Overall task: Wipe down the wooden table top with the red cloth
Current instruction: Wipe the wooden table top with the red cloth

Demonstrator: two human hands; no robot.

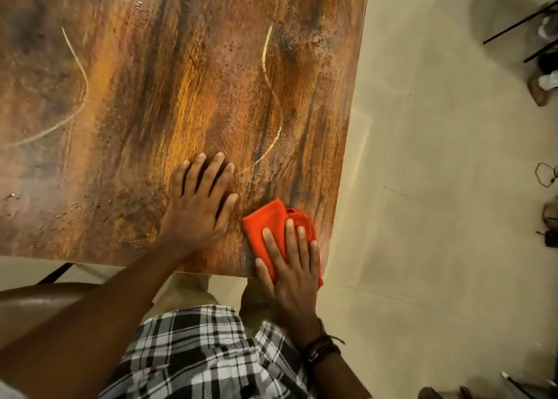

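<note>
The wooden table top (169, 75) fills the upper left, brown and orange with pale curved streaks. A folded red cloth (267, 223) lies at its near right corner, partly over the front edge. My right hand (291, 266) presses flat on the cloth, fingers spread and pointing away from me. My left hand (200, 199) rests flat on the bare wood just left of the cloth, fingers apart, holding nothing.
The table's right edge (351, 121) borders a pale tiled floor (437, 187). A brown chair seat (36, 305) sits at the lower left under the front edge. Dark chair legs (519, 21) and small items stand at the far right.
</note>
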